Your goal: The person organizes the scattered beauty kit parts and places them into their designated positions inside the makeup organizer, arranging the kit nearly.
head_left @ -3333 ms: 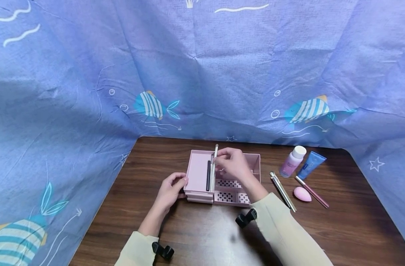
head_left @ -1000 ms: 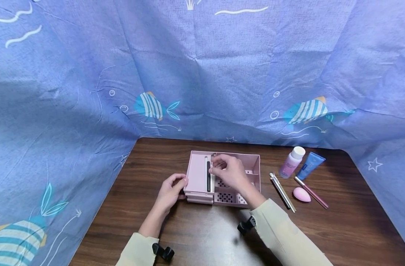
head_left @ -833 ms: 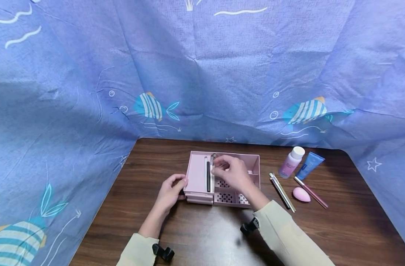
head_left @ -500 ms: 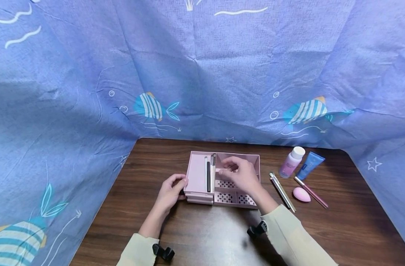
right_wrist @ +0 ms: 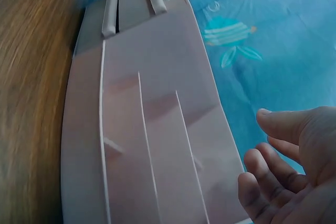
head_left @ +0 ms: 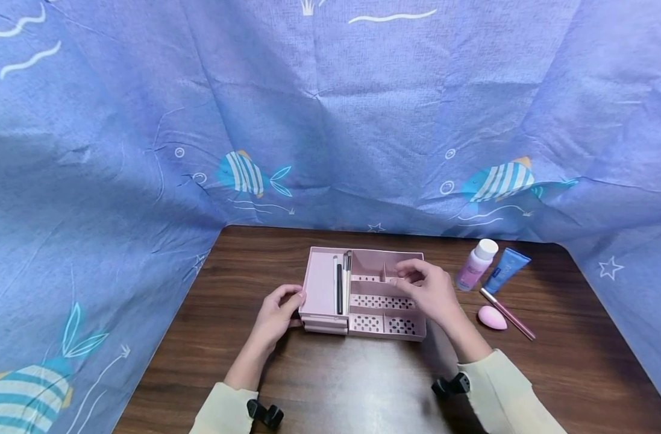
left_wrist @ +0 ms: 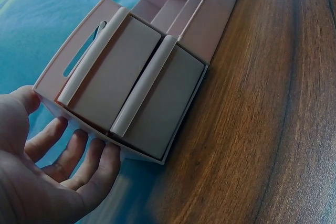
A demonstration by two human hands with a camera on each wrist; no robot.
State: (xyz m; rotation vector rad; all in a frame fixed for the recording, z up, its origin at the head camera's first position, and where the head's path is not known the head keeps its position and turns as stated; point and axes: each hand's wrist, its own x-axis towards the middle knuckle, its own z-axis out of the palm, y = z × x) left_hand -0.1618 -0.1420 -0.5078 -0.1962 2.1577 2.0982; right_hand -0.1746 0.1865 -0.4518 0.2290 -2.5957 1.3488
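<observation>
Left hand grips the left side of the pink makeup organizer, thumb at its top rim; right hand hangs at the right end, fingers loosely bent, holding nothing. On my head view the organizer sits on the wooden table, makeup brushes lying atop its drawer section.
</observation>
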